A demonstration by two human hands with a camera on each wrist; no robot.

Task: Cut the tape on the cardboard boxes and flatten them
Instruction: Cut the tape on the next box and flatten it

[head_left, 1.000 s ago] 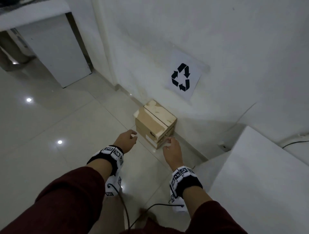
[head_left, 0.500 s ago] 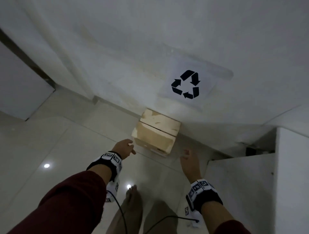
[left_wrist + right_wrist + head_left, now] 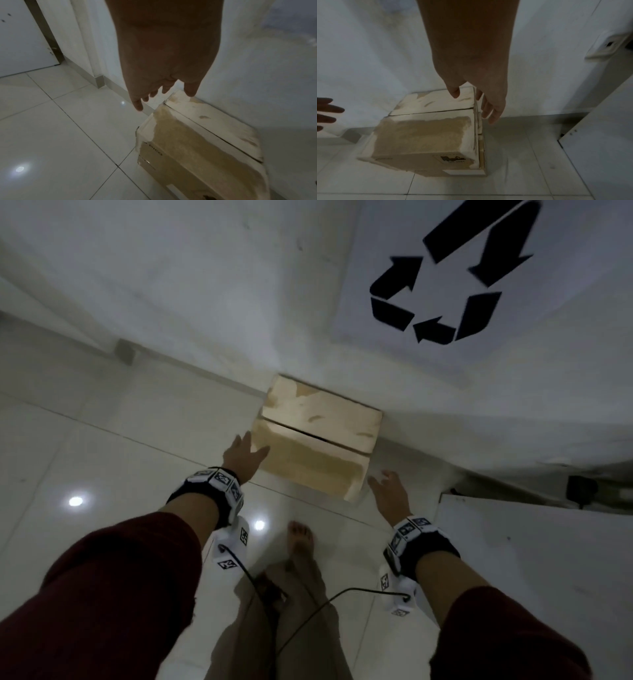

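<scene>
A small cardboard box [image 3: 317,440] stands on the tiled floor against the white wall, its two top flaps closed with a seam between them and torn paper patches on top. My left hand [image 3: 244,455] hovers at the box's left side with fingers spread, holding nothing. My right hand [image 3: 388,491] hovers at the box's right front corner, fingers straight and empty. In the left wrist view the box [image 3: 200,143] lies below the left hand [image 3: 164,89]. The right wrist view shows the right hand [image 3: 476,102] above the right edge of the box [image 3: 426,129].
A paper sheet with a recycling sign [image 3: 442,278] hangs on the wall above the box. A white cabinet panel [image 3: 534,570] stands close on the right. My bare foot [image 3: 301,542] and a cable [image 3: 308,611] are on the floor behind the box. Open tiles lie to the left.
I have come closer and bent lower over the box. Both hands have spread apart and reached forward to the box's two sides.
</scene>
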